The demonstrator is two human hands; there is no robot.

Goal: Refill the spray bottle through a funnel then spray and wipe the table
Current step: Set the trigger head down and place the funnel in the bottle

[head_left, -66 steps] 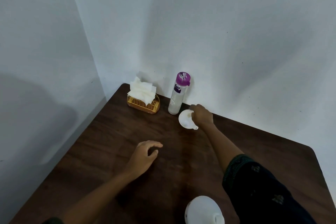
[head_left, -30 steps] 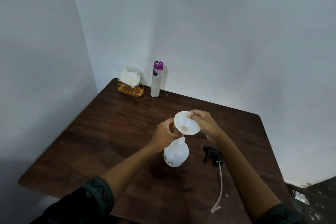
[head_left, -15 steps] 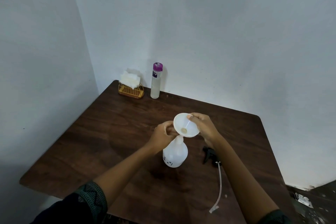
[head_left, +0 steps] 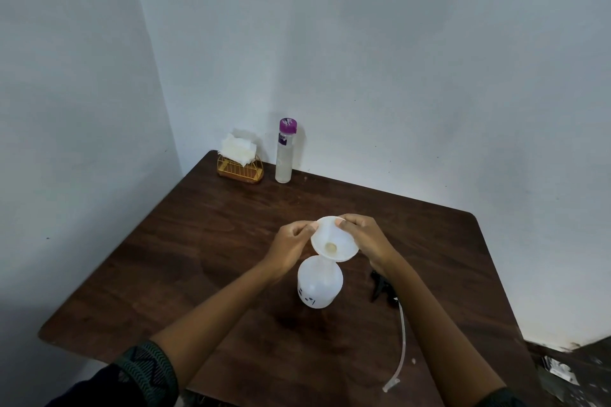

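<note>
White funnel (head_left: 334,243) atop bottle (head_left: 320,287) — L hand (head_left: 291,246), R hand (head_left: 367,238) pinch rim.

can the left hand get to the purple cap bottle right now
Probably, once it lets go of the funnel: nothing stands between the left hand and the purple-capped bottle.

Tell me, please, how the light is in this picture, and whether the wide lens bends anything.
Head view: dim, soft light without glare; the white funnel and spray bottle look fairly sharp; the wall corner leans and curves from the wide lens; the floor at lower right is dark and murky.
</note>
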